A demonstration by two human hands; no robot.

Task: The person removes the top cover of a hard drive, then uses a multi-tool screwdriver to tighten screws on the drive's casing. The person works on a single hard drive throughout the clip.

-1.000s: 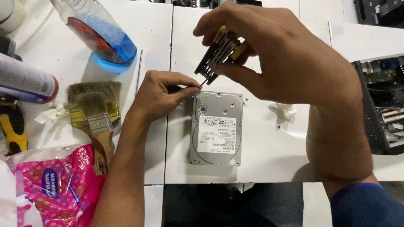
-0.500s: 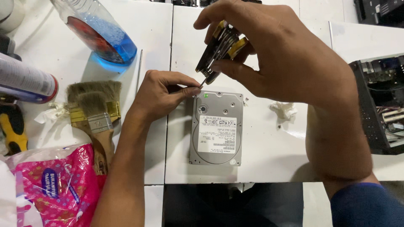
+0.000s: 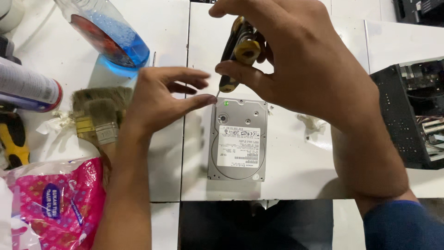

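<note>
We see one white tiled bench [image 3: 138, 153], and at its 3 o'clock edge one black open computer case [image 3: 411, 115]. Our right hand [image 3: 300, 69] is curled tight round one black-and-yellow screwdriver [image 3: 238, 53], its thin tip close above the upper left corner of the one silver metal hard drive [image 3: 238, 139], which lies flat at the bench's centre with its white label up. Our left hand [image 3: 157, 99] is spread open and holds nothing, its thumb tip just beside that same corner.

Judging from how it lies, the drive's lid is on and several screws sit in place, so we reckon the opening has barely begun; whether the corner screw is out we cannot tell.

At 7 o'clock sits one pink plastic tissue packet [image 3: 51, 203]. At 11 o'clock lies one clear bottle of blue liquid [image 3: 111, 32]. At 9 o'clock are one white spray can [image 3: 27, 85], two bristle paintbrushes [image 3: 99, 115] and one yellow-handled tool [image 3: 14, 139].
</note>
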